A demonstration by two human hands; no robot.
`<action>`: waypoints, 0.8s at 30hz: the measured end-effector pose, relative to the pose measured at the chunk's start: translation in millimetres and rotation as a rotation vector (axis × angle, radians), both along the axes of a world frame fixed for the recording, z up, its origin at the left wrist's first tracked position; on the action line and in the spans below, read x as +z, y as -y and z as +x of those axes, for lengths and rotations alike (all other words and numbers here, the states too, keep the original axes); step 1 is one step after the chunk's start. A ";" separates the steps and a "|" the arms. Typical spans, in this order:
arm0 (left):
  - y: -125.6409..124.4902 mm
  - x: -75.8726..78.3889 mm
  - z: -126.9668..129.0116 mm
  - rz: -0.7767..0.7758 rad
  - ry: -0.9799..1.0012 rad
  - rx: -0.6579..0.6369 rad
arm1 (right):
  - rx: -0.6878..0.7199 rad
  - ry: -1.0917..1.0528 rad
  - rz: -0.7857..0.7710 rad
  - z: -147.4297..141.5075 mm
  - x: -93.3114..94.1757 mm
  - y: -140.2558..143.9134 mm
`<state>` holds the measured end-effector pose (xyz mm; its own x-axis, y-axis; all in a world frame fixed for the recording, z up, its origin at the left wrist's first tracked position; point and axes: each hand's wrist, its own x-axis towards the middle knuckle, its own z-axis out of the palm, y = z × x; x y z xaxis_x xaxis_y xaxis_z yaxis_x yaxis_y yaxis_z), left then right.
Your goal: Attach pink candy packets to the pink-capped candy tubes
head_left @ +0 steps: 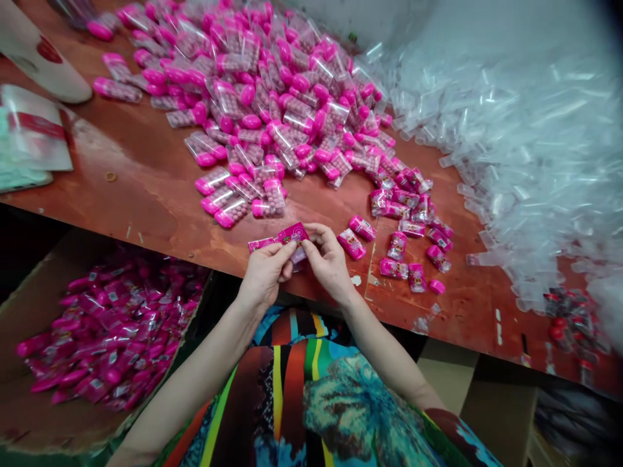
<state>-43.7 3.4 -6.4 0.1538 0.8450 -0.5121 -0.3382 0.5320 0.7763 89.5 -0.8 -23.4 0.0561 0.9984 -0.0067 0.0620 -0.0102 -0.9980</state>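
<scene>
Where both hands [296, 263] pinch it, the pink label strip [280, 238] is partly hidden.

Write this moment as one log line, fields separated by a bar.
left hand: pinches pink label strip | right hand: pinches same strip | place: table edge | nearby: pink capsule pile

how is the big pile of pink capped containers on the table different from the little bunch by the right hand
The big pile is heaped several deep at the far side of the table; the small bunch lies scattered flat near the right hand. The pile's containers show clear bodies with beads inside; the bunch's wear pink printed labels. The pile holds far more pieces. Both have pink caps.
</scene>
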 end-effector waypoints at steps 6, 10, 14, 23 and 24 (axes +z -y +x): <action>-13.1 -0.5 -3.4 -0.009 0.009 0.077 | 0.023 0.164 0.064 -11.7 -3.4 -14.8; -20.1 4.7 -17.1 -0.038 0.014 0.094 | 0.108 0.327 0.213 -21.1 -2.4 -30.0; -27.0 8.9 -36.5 -0.074 0.067 0.146 | 0.247 0.413 0.276 -24.1 3.8 -57.0; -37.8 11.6 -45.4 -0.067 0.140 0.422 | 0.041 0.748 0.121 -44.3 -7.7 -112.9; -38.0 10.9 -45.0 -0.076 0.153 0.429 | 0.057 0.728 0.126 -43.0 -10.5 -112.8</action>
